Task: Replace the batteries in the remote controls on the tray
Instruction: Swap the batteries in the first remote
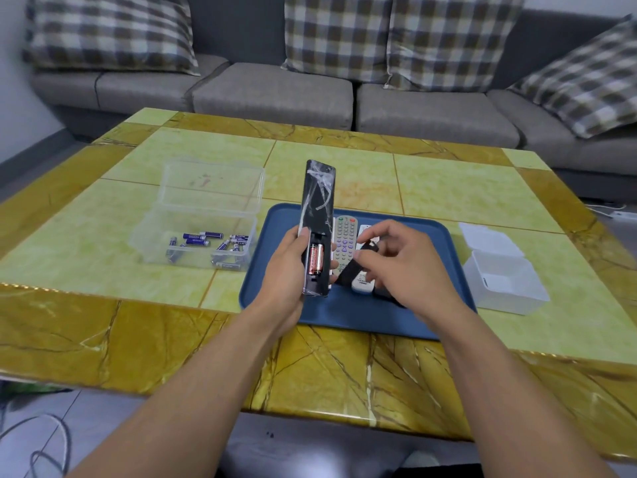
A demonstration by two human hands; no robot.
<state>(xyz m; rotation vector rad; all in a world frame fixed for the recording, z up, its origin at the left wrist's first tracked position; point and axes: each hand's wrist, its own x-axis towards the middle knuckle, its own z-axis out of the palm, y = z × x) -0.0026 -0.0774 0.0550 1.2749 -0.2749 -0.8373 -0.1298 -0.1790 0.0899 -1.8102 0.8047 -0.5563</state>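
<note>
Taking the blue tray (344,322) as landmark: three remote controls over it, one black (317,201), one grey (344,236), one white (362,284) (another may lie hidden under the hand). Two red batteries (316,258) sit in the black one. Left of the tray, one clear box (206,215) with roughly ten purple batteries (203,239); right, one white box (499,270).

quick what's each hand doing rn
Left hand: grips the black remote, battery bay open.
Right hand: fingers pinch a dark piece, probably the battery cover.
</note>
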